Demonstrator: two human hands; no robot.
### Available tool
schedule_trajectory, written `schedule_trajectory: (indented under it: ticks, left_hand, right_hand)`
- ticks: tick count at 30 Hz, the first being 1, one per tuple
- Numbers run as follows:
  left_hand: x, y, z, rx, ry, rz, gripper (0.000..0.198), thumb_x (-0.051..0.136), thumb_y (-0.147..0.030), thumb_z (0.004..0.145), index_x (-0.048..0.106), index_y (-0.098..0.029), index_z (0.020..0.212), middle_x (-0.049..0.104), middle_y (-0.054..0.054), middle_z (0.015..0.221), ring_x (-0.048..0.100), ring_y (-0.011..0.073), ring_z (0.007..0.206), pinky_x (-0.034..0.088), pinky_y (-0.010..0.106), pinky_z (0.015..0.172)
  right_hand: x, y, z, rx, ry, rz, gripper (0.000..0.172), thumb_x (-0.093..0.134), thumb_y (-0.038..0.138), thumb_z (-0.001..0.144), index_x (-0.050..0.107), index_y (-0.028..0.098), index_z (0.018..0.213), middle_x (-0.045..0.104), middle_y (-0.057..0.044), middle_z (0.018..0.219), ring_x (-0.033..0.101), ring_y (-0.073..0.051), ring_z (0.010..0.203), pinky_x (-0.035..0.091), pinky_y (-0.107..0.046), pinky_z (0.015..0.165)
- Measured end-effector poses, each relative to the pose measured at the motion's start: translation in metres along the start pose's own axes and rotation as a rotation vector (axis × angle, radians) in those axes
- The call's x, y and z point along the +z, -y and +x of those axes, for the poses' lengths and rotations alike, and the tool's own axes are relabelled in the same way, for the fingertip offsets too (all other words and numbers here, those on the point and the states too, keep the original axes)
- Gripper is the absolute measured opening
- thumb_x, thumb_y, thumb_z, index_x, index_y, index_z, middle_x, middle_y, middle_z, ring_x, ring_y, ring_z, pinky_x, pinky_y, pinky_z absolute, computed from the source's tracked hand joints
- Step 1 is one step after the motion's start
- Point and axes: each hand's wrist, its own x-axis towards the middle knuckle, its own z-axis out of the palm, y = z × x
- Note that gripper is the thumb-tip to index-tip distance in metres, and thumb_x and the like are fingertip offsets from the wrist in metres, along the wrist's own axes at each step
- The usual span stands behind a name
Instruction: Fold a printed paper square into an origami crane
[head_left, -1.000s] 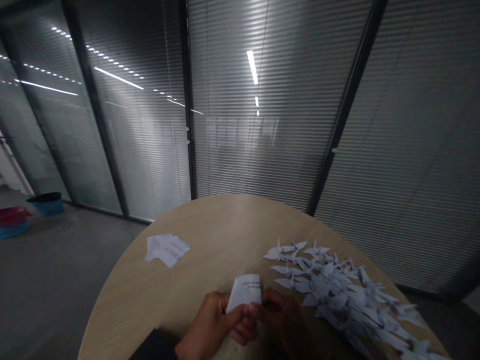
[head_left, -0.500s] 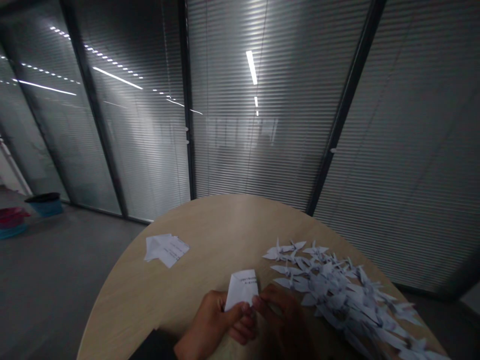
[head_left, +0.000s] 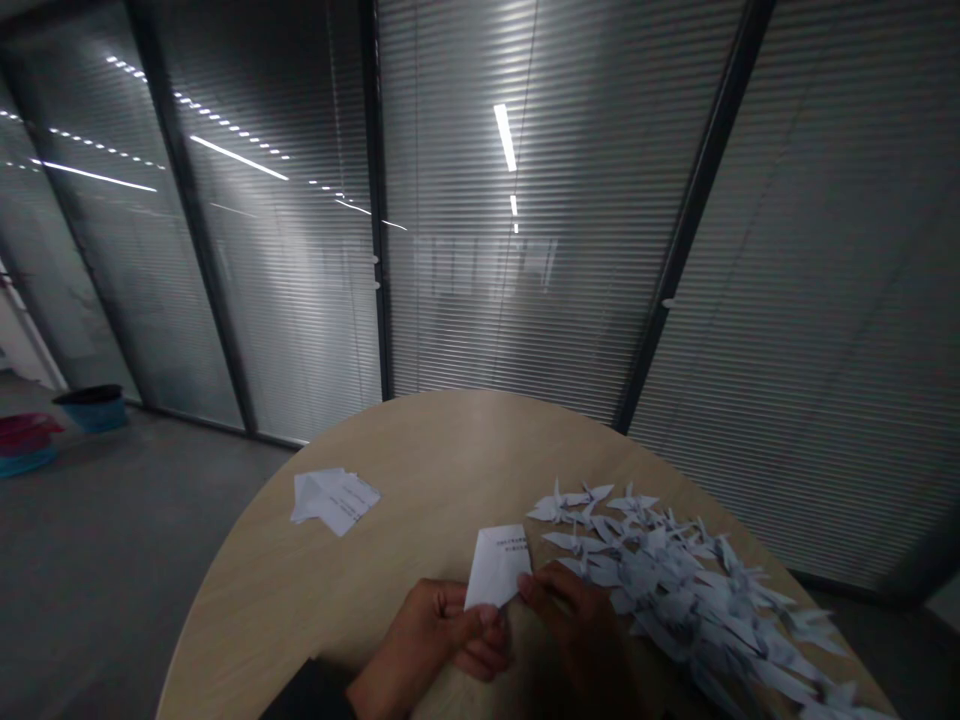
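A small white folded paper (head_left: 498, 565) with printed text stands upright just above the round wooden table (head_left: 420, 470). My left hand (head_left: 439, 645) pinches its lower left corner between thumb and fingers. My right hand (head_left: 581, 625) pinches its lower right edge, fingers closed on it. Both hands sit at the table's near edge, and a dark sleeve covers my left wrist.
A large pile of several folded white paper cranes (head_left: 675, 590) spreads over the table's right side, close to my right hand. A few flat paper sheets (head_left: 334, 497) lie at the left. Beyond stand glass walls with blinds; coloured tubs (head_left: 90, 405) sit on the floor far left.
The paper has tilted and shifted slightly right and up between my hands. My right hand moved a little to the right along its edge.
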Motion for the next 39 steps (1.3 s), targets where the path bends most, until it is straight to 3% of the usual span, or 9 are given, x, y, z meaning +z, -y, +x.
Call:
schedule_trajectory:
  ticks: [9, 19, 27, 39]
  left_hand:
    - [0.004, -0.005, -0.008, -0.004, -0.044, 0.059, 0.063, 0.072, -0.071, 0.047, 0.059, -0.011, 0.061, 0.065, 0.006, 0.054, 0.063, 0.0163, 0.047, 0.045, 0.025, 0.045]
    - [0.003, 0.000, -0.002, 0.014, 0.025, -0.033, 0.057, 0.078, -0.062, 0.050, 0.062, -0.010, 0.065, 0.067, 0.007, 0.064, 0.064, 0.0169, 0.057, 0.049, 0.028, 0.057]
    - [0.002, 0.001, -0.006, 0.050, 0.018, 0.038, 0.060, 0.068, -0.068, 0.059, 0.063, -0.010, 0.070, 0.069, 0.011, 0.063, 0.065, 0.0192, 0.054, 0.049, 0.029, 0.051]
    - [0.000, -0.003, -0.006, 0.040, 0.018, 0.023, 0.061, 0.071, -0.067, 0.056, 0.063, -0.010, 0.073, 0.068, 0.009, 0.068, 0.069, 0.0226, 0.062, 0.053, 0.034, 0.059]
  right_hand:
    - [0.004, -0.005, -0.003, -0.013, -0.015, 0.010, 0.036, 0.052, 0.055, 0.070, 0.058, 0.022, 0.057, 0.062, -0.003, 0.062, 0.057, -0.020, 0.063, 0.042, -0.029, 0.064]
    - [-0.003, 0.001, 0.003, 0.063, -0.070, 0.031, 0.034, 0.053, 0.055, 0.065, 0.059, 0.023, 0.055, 0.062, -0.002, 0.057, 0.056, -0.020, 0.059, 0.042, -0.030, 0.060]
    - [-0.004, -0.002, 0.002, 0.041, -0.091, 0.071, 0.031, 0.055, 0.050, 0.069, 0.059, 0.024, 0.053, 0.063, -0.002, 0.057, 0.057, -0.020, 0.058, 0.042, -0.030, 0.060]
    - [-0.008, 0.007, 0.005, 0.108, -0.100, 0.068, 0.036, 0.054, 0.056, 0.062, 0.063, 0.022, 0.056, 0.066, -0.004, 0.059, 0.060, -0.023, 0.062, 0.045, -0.032, 0.063]
